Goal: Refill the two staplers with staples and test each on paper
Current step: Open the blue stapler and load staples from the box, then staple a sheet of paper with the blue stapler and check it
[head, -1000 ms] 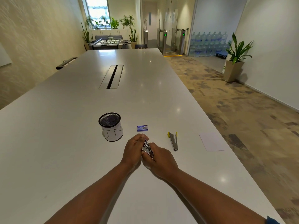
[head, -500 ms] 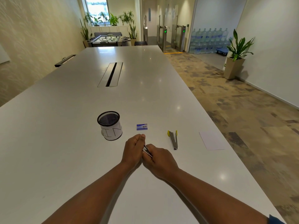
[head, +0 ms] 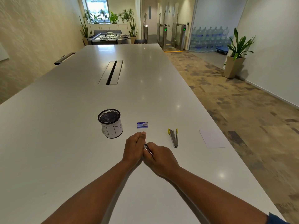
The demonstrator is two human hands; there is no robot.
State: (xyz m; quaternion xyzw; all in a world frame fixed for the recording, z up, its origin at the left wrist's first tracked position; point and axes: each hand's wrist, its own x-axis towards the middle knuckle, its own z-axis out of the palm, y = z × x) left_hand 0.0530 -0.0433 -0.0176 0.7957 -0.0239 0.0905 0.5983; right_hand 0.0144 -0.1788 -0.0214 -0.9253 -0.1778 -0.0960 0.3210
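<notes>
1. Here, a long white table [head: 68,126] fills most of the view and runs away from the person, with a dark cable slot [head: 111,72] set into its middle, far from the things near the front.
2. Both forearms reach in from the bottom edge and meet just ahead of the person, low over the table top.
3. The left hand [head: 134,147] and the right hand [head: 159,158] are pressed side by side, and both have their fingers curled round one small metal stapler [head: 148,149]; only a thin silvery strip of it shows in the gap between them, so whether it stands open cannot be told.
4. A black mesh pen cup [head: 110,122] stands upright to the left of the hands and a little farther off, wrapped in a white paper band with hand-drawn letters.
5. A white sheet of paper [head: 212,138] lies flat near the table's right edge, well apart from the hands.
6. A second stapler [head: 174,137], with yellow tips at its far end, lies on the table between the hands and the paper, its two arms spread in a narrow V.
7. A small blue-and-white box of staples [head: 142,125] lies flat just beyond the left hand, between the pen cup and the second stapler.
</notes>
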